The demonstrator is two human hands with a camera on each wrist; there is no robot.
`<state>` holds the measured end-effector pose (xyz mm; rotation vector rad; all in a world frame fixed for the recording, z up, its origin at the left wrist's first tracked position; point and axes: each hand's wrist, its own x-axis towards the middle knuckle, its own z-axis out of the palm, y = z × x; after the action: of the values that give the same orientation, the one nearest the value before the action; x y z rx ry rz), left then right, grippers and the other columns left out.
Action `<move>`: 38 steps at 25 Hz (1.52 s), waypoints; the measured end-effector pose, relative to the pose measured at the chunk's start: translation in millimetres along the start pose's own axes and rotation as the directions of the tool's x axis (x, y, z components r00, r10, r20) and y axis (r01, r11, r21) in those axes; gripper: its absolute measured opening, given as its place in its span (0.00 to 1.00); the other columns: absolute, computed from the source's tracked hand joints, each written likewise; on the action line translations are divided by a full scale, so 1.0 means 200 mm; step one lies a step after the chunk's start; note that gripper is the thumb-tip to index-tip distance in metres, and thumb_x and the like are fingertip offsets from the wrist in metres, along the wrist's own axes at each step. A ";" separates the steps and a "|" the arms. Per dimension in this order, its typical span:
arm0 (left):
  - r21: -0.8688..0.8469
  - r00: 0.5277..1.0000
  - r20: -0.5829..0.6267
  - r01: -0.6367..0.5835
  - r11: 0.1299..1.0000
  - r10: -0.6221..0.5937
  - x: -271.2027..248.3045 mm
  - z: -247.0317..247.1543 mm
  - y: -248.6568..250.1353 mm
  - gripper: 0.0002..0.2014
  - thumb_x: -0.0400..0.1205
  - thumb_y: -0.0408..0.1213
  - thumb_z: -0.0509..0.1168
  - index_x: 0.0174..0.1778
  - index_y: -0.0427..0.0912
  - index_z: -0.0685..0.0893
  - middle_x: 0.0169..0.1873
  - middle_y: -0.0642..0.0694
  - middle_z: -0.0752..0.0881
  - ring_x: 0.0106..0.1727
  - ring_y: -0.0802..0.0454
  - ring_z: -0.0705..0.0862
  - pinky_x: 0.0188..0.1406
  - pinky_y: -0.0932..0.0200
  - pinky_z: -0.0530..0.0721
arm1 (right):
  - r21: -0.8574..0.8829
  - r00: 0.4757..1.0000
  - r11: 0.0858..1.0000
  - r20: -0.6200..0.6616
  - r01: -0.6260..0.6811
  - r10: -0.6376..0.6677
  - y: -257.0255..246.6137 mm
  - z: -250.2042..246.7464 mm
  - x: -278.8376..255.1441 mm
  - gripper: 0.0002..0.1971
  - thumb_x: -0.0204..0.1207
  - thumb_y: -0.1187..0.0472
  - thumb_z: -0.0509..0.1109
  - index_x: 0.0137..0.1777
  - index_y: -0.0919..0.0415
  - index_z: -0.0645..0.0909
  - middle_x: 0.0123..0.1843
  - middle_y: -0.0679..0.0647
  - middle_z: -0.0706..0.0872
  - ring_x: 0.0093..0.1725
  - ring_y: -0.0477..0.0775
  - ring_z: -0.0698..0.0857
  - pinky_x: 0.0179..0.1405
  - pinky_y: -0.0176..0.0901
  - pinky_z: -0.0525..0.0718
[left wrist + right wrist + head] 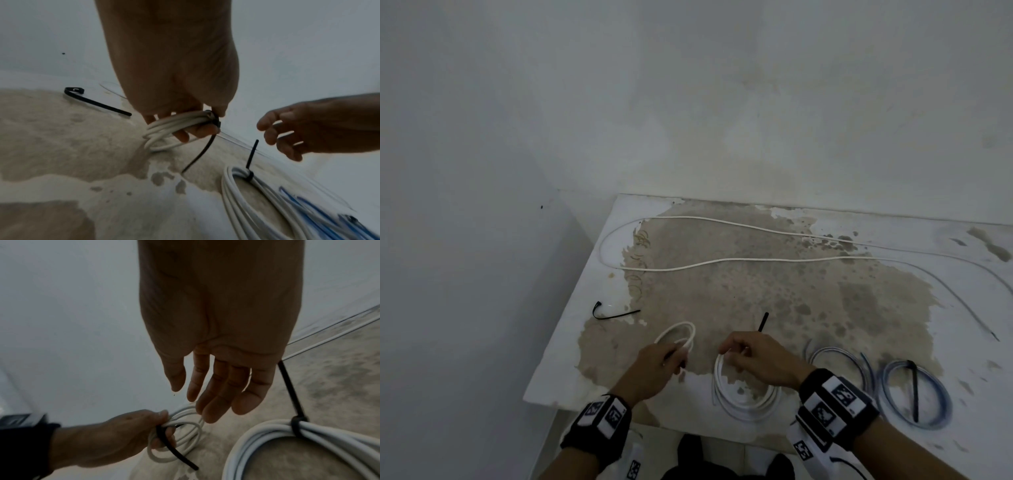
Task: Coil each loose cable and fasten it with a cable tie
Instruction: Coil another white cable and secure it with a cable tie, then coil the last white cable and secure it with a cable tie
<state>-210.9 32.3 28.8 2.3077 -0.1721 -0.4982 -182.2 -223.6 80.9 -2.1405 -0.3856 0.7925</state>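
My left hand [671,356] grips a small white cable coil [678,335] just above the table, fingers curled round the bundle. A black cable tie [214,121] wraps that coil, and its tail [198,155] hangs down. My right hand [727,349] hovers to the right of it with relaxed fingers [216,394], holding nothing. Under the right hand lies a larger white coil [739,402], bound by a black tie [297,424] whose tail [763,322] sticks up. A long loose white cable [722,263] snakes across the far part of the table.
A spare black cable tie [614,313] lies on the table left of the hands. Two blue cable coils [916,397] sit at the right, one with a black tie. The table [558,387] has a near-left corner; a wall stands behind it.
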 end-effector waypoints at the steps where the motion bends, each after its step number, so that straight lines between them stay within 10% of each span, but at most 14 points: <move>1: -0.051 0.997 0.052 0.053 0.997 -0.050 0.00 -0.02 0.04 0.21 0.89 0.52 0.54 0.41 0.45 0.86 0.34 0.50 0.87 0.35 0.56 0.84 0.44 0.59 0.81 | -0.013 1.000 1.000 0.017 0.010 -0.010 -0.02 0.03 0.02 0.09 0.85 0.55 0.68 0.60 0.55 0.85 0.45 0.43 0.84 0.42 0.41 0.85 0.46 0.33 0.84; 5: -0.584 0.955 -0.061 0.201 0.786 -0.290 -0.03 -0.05 0.14 0.19 0.91 0.42 0.53 0.47 0.38 0.88 0.36 0.47 0.91 0.35 0.59 0.86 0.39 0.65 0.83 | 0.027 1.000 1.000 0.027 -0.009 0.008 -0.07 0.09 0.06 0.09 0.84 0.53 0.67 0.60 0.54 0.83 0.48 0.47 0.85 0.42 0.43 0.86 0.46 0.44 0.88; 9: -0.993 0.895 0.102 0.121 0.014 -0.434 -0.03 -0.07 0.18 0.19 0.90 0.37 0.50 0.53 0.27 0.82 0.45 0.32 0.89 0.46 0.40 0.90 0.43 0.48 0.90 | 0.050 0.997 0.998 -0.070 -0.032 0.036 -0.14 0.15 0.09 0.17 0.81 0.46 0.70 0.64 0.55 0.79 0.60 0.51 0.83 0.54 0.50 0.85 0.47 0.40 0.85; 14: -0.973 0.830 0.216 0.142 -0.181 -0.515 -0.04 0.03 0.04 0.16 0.87 0.36 0.50 0.51 0.29 0.79 0.54 0.27 0.84 0.55 0.33 0.85 0.38 0.45 0.92 | -0.017 0.989 0.989 -0.021 -0.146 0.145 -0.15 0.23 0.14 0.19 0.82 0.48 0.70 0.69 0.53 0.73 0.67 0.56 0.73 0.56 0.57 0.83 0.53 0.44 0.81; 17: -0.961 0.738 0.254 0.266 -0.077 -0.625 -0.09 0.10 -0.04 0.14 0.87 0.33 0.51 0.51 0.27 0.78 0.51 0.28 0.84 0.52 0.33 0.85 0.49 0.41 0.87 | -0.019 0.987 0.989 0.055 -0.149 0.150 -0.09 0.21 0.13 0.14 0.84 0.52 0.67 0.66 0.54 0.78 0.64 0.55 0.81 0.47 0.51 0.83 0.43 0.37 0.84; 20: -0.408 0.786 0.102 0.592 0.695 -0.609 -0.17 0.11 -0.11 0.16 0.88 0.43 0.58 0.37 0.38 0.77 0.47 0.32 0.86 0.47 0.36 0.86 0.42 0.54 0.78 | 0.088 0.984 0.980 0.024 -0.176 0.175 -0.02 0.14 0.08 0.10 0.86 0.56 0.65 0.62 0.59 0.82 0.47 0.50 0.87 0.42 0.50 0.86 0.47 0.44 0.87; 21: -0.088 0.796 0.017 0.604 0.792 -0.605 -0.19 0.10 -0.14 0.17 0.87 0.48 0.60 0.37 0.40 0.77 0.45 0.35 0.86 0.46 0.38 0.86 0.40 0.55 0.77 | 0.099 0.983 0.978 0.006 -0.183 0.183 0.00 0.11 0.06 0.10 0.86 0.57 0.64 0.61 0.60 0.82 0.45 0.52 0.88 0.42 0.51 0.87 0.47 0.44 0.87; 24: 0.190 0.867 -0.272 0.474 0.860 -0.418 -0.17 0.06 -0.15 0.24 0.80 0.61 0.63 0.61 0.45 0.76 0.54 0.46 0.80 0.49 0.44 0.85 0.39 0.56 0.78 | 0.126 0.977 0.971 -0.048 -0.201 0.208 0.09 0.04 0.01 0.08 0.87 0.58 0.63 0.56 0.60 0.83 0.50 0.57 0.90 0.44 0.53 0.90 0.44 0.41 0.85; 27: 0.385 0.976 -0.205 0.149 0.911 -0.073 -0.02 0.09 -0.11 0.35 0.81 0.59 0.63 0.82 0.55 0.61 0.72 0.48 0.68 0.63 0.44 0.80 0.45 0.55 0.80 | 0.133 0.969 0.964 -0.067 -0.229 0.239 0.13 0.03 -0.04 0.08 0.87 0.59 0.63 0.56 0.60 0.83 0.50 0.55 0.89 0.41 0.49 0.89 0.44 0.40 0.85; 29: 0.531 0.998 -0.061 0.019 0.847 0.016 0.09 0.12 -0.09 0.28 0.83 0.52 0.63 0.79 0.56 0.66 0.69 0.46 0.70 0.63 0.42 0.78 0.42 0.55 0.77 | 0.141 0.968 0.964 -0.073 -0.227 0.238 0.16 0.02 -0.08 0.08 0.87 0.59 0.63 0.56 0.59 0.83 0.48 0.52 0.88 0.40 0.47 0.88 0.39 0.33 0.83; 34: 0.655 0.997 0.062 -0.078 0.752 0.050 0.22 0.15 -0.12 0.28 0.55 0.48 0.85 0.39 0.56 0.71 0.33 0.53 0.77 0.16 0.52 0.74 0.15 0.62 0.55 | 0.197 0.957 0.953 -0.134 -0.229 0.258 0.23 -0.04 -0.14 0.07 0.87 0.58 0.64 0.51 0.54 0.83 0.48 0.51 0.88 0.38 0.42 0.88 0.41 0.33 0.85; 38: 0.574 0.997 0.061 -0.079 0.815 0.054 0.18 0.08 -0.03 0.18 0.71 0.60 0.72 0.48 0.55 0.77 0.44 0.53 0.77 0.35 0.50 0.83 0.27 0.59 0.70 | 0.214 0.950 0.944 -0.130 -0.253 0.284 0.27 -0.03 -0.13 0.07 0.86 0.57 0.64 0.54 0.56 0.84 0.47 0.49 0.87 0.40 0.44 0.86 0.34 0.27 0.79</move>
<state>-185.5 16.2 3.7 2.8730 -0.4821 -0.5077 -197.0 -274.9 53.2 -2.0767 0.0700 0.7684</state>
